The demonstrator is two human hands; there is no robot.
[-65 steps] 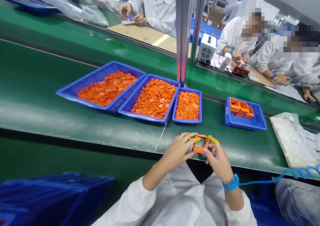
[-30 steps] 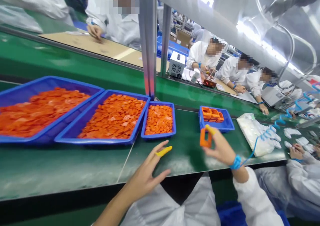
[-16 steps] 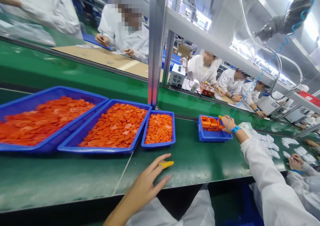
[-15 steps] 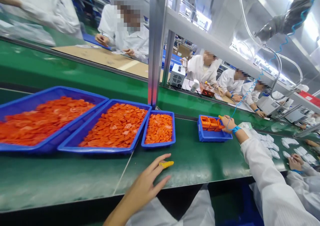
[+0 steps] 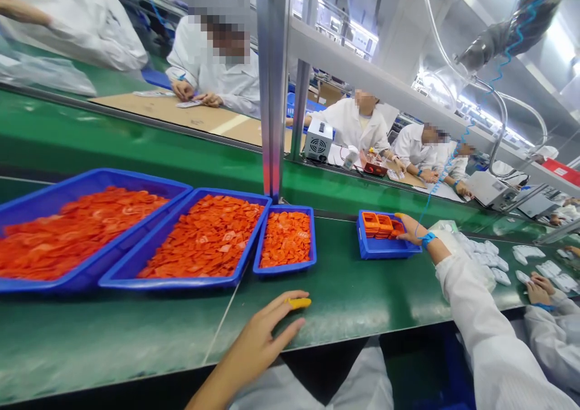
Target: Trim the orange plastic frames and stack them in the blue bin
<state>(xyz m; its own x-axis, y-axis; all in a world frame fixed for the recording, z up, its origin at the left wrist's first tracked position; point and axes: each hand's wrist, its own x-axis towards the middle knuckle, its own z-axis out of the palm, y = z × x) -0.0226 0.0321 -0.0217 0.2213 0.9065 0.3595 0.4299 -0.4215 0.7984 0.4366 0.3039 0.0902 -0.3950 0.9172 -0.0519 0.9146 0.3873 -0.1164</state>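
Observation:
My left hand point(image 5: 272, 328) is held over the front of the green bench with its fingers apart and nothing in them. A yellow finger cot point(image 5: 299, 303) covers one fingertip. Farther right, my right hand point(image 5: 413, 229), with a blue wrist strap point(image 5: 428, 239), reaches into the right end of a small blue bin point(image 5: 389, 250). Its finger and thumb close around orange plastic frames point(image 5: 397, 226) there. More square orange frames point(image 5: 377, 224) stand stacked in rows in the same bin.
Left of the post point(image 5: 272, 96) and in front of it, a small blue tray point(image 5: 312, 259) and two larger blue trays point(image 5: 181, 282) hold loose flat orange pieces. Wrapped white parts point(image 5: 489, 256) lie to the right. Co-workers in white coats sit across and beside me.
My right hand has lowered its fingers around the frames at the bin's right end. My left hand stays spread in nearly the same place. The view has shifted slightly.

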